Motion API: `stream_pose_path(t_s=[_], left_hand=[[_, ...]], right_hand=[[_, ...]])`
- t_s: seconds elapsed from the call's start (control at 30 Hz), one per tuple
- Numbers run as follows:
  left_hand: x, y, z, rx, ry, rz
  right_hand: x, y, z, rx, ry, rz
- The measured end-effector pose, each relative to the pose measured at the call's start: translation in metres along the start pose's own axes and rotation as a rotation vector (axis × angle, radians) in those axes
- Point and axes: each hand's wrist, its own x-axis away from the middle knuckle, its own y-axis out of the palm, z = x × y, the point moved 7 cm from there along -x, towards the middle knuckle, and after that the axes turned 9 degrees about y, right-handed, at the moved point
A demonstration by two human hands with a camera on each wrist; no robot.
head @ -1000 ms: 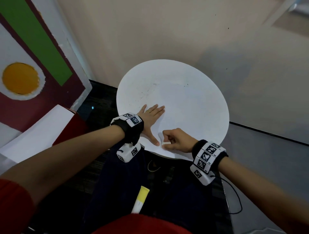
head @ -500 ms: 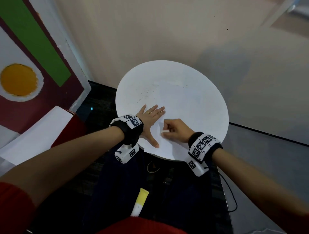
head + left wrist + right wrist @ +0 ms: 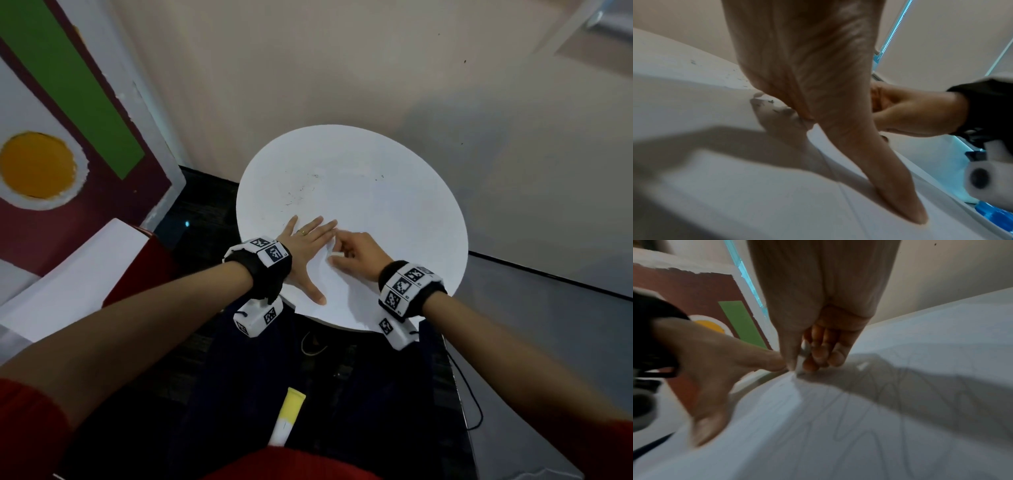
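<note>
Thumb and fingertips of my right hand [image 3: 356,255] are pinched together on a small white stub [image 3: 800,359]. It looks like an eraser, though I cannot be sure. The stub stands nearly upright, and its lower end touches the paper [image 3: 818,426]. That contact point is what matters for the next move. It lies just beside the index fingertip of my left hand [image 3: 308,250], at the far end of the sheet. Nearly all the paper, with its looping pencil lines [image 3: 890,402], runs from the stub back toward my right wrist and the near rim of the table [image 3: 359,164]. I judge that the next stroke has to pull toward me, along those lines. The right hand does that work alone, since it is the one on the stub.

My left hand lies flat on the sheet with fingers straight and spread. The thumb points back toward me, pinning the paper to the tabletop. Dark specks [image 3: 301,192] lie on the bare table beyond my fingers.

A second ago my right hand was a tighter fist close to the near rim, level with my left thumb tip. Now it has moved away from me and sits by the left fingertips, with the fingers looser. The left hand has not shifted.
</note>
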Motion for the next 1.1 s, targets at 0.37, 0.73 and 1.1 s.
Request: stream_pose_path(t_s=[0.37,0.73,1.1], left_hand=[[0.001,0.0,0.0,-0.029,-0.003,-0.016],[0.0,-0.001,0.0,-0.033,-0.009,-0.026],[0.001,0.0,0.001,-0.036,-0.008,-0.023]], right_hand=[[0.015,0.019,-0.007,0.045,-0.039,-0.156],[0.017,0.005,0.005,-0.045,0.032,0.021],[0.022,0.014,0.002,-0.024,0.019,-0.077]])
